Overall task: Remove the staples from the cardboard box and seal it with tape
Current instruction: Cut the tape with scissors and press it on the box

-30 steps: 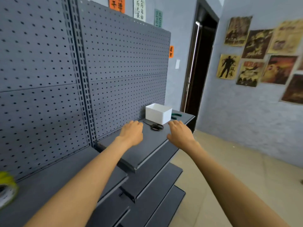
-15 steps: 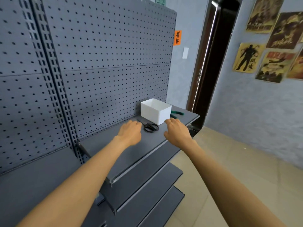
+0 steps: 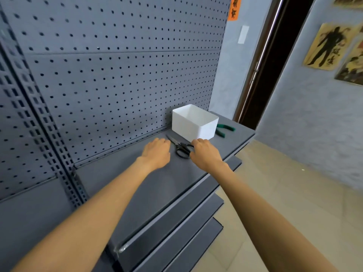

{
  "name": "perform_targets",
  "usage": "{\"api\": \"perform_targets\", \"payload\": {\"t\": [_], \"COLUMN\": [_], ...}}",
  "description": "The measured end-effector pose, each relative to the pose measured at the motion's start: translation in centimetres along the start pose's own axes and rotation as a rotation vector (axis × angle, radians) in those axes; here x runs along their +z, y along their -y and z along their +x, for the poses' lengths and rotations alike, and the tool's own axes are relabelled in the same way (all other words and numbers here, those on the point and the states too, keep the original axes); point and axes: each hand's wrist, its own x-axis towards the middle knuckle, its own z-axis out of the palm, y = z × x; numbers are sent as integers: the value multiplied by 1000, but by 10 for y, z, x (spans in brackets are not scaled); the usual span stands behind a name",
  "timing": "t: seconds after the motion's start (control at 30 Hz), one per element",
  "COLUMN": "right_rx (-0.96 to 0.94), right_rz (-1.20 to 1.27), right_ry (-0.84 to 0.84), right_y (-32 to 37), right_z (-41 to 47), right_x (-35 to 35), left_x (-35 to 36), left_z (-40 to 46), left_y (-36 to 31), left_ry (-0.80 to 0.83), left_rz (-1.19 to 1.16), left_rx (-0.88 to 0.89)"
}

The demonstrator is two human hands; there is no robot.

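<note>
On the far left, a big gray board full of little holes (image 3: 117,75) stands up behind everything. It goes all the way across to the wall. Below it is a flat gray shelf (image 3: 157,189), and more gray shelves (image 3: 176,232) sit under that one, nearer to me.

My left arm reaches out over the shelf. My left hand (image 3: 156,154) is low over the shelf top, palm down, with the fingers curled a little. It holds nothing. Its fingertips are just beside the pointy end of the scissors.

The black scissors (image 3: 180,148) lie flat on the shelf between my two hands. The blades point far and left, and the round handles are nearer to me.

My right hand (image 3: 206,154) is just to the right of the scissors. Its fingers are bent down by the handles, and I cannot tell if they are touching them. I cannot tell if this hand is gripping anything yet.

Just past my right hand is a white box (image 3: 194,123). It is open at the top and sits on the shelf close to the holey board. I cannot see any staples or tape on it.

To the right of the box, a tool with green handles (image 3: 224,129) lies on the shelf, partly hidden behind the box.

Farther right is a dark doorway (image 3: 275,65), then a gray wall with old yellow posters (image 3: 326,46). The floor (image 3: 284,193) is tan.
</note>
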Motion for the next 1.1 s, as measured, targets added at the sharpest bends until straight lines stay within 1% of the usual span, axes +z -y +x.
{"api": "perform_targets", "payload": {"t": [0.23, 0.47, 0.7, 0.9, 1.1], "right_rx": [28, 99, 134, 82, -67], "right_rz": [136, 170, 160, 196, 252], "right_ry": [49, 111, 145, 128, 101], "right_y": [3, 3, 7, 14, 48], "right_z": [39, 66, 71, 69, 65], "right_x": [24, 31, 27, 13, -20], "left_x": [19, 29, 33, 15, -24], "left_z": [28, 40, 41, 35, 4], "left_y": [12, 24, 27, 32, 65], "left_ry": [39, 75, 87, 39, -1], "left_rz": [8, -15, -6, 1, 56], "left_rx": [-21, -90, -145, -198, -316]}}
